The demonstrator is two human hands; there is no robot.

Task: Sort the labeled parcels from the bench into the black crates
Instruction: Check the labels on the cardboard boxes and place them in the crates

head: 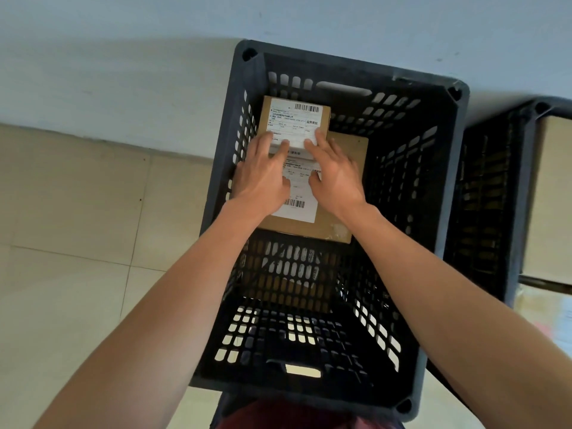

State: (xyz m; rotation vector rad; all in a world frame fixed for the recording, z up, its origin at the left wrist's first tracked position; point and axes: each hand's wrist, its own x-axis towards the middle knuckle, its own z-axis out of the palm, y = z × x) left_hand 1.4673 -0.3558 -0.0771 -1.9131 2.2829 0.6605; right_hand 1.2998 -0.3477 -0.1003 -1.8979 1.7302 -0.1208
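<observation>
I look down into a black slotted crate [445, 193] on the floor. A large flat brown parcel [343, 168] with a white shipping label lies inside it. On its far end sits a smaller brown box [294, 117] with a barcode label. My left hand [263, 178] and my right hand [334, 171] both reach into the crate, and their fingertips touch the near edge of the small box with straight fingers. My palms hover over the big parcel's label. Another parcel shows dimly below, through the near side of the crate.
A second black crate [495, 212] stands right beside the first on the right, with a brown cardboard box [551, 196] at the frame edge. Beige floor tiles [77, 212] lie to the left, and a pale wall runs behind the crates.
</observation>
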